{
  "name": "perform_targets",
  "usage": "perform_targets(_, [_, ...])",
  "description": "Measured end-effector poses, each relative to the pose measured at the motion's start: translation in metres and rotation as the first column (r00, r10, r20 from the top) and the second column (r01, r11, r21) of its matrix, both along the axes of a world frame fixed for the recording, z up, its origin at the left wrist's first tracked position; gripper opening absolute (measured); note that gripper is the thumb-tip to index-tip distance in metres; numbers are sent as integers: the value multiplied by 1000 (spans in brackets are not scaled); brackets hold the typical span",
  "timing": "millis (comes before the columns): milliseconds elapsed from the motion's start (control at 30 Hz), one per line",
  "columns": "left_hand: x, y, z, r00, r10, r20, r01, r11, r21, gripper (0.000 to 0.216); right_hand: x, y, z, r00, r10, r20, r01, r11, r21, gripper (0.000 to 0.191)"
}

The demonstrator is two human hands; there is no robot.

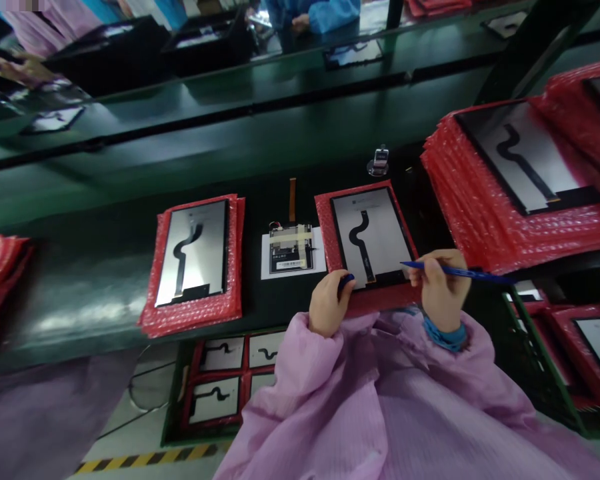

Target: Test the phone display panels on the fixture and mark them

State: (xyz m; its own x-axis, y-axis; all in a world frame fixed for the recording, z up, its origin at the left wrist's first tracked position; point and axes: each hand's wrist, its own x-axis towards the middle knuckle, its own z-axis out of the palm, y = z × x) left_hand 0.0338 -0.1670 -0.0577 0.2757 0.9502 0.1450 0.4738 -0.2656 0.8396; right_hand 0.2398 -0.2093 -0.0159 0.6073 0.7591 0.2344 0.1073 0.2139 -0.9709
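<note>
Through my camera I see a grey screen (390, 240), black-edged, lying flat on a red bubble-wrap bag (325, 215), with a curved black ribbon (363, 248) on it. A slim blue stick (473, 272) slants across the screen's lower right edge; a small dark blue piece (347, 279) sits by the screen's lower left corner.

Wide passage: green bench top (85, 273) is stretching between the far-left red wrap (3, 287) and the left screen (207, 247). Narrow passage: a dark strip (420, 213) is running between the middle screen (385, 233) and the tall red stack (485, 213); right hand (444, 290) and blue pen (473, 272) are obstructing its near end. Obstacle: small stand (379, 162) is rising behind.
</note>
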Motion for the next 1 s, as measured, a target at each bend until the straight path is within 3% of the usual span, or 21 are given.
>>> perform_targets(133, [-1, 0, -1, 999, 33, 19, -33, 999, -17, 20, 44, -13, 43, 977, -162, 136, 105, 930, 352, 13])
perform_targets(267, [-2, 1, -2, 998, 55, 16, -55, 998, -31, 23, 112, -9, 88, 901, -400, 168, 280, 832, 479, 20])
perform_targets(300, [-2, 1, -2, 999, 53, 13, -52, 998, -32, 23, 129, -5, 95, 892, -417, 175, 299, 834, 463, 20])
perform_targets(400, [-4, 1, -2, 999, 47, -6, -47, 999, -18, 23, 176, 14, 104, 843, -446, 301, 383, 891, 245, 21])
perform_targets(467, [-5, 2, -2, 999, 45, -19, -45, 999, 1, 24, 199, 29, 101, 812, -397, 429, 421, 906, 40, 24])
perform_targets(533, [-6, 2, -4, 999, 42, -29, -41, 999, 17, 25, 214, 41, 94, 812, -351, 467, 424, 904, -59, 27])
perform_targets(700, [-7, 4, -9, 995, 39, -92, -31, 996, 84, 38, 221, 52, 80, 755, -356, 550, 461, 885, -61, 31])
perform_targets(1000, [-7, 5, -11, 990, 29, -135, -10, 990, 140, 45, 222, 52, 79, 685, -314, 657, 484, 870, -89, 37])
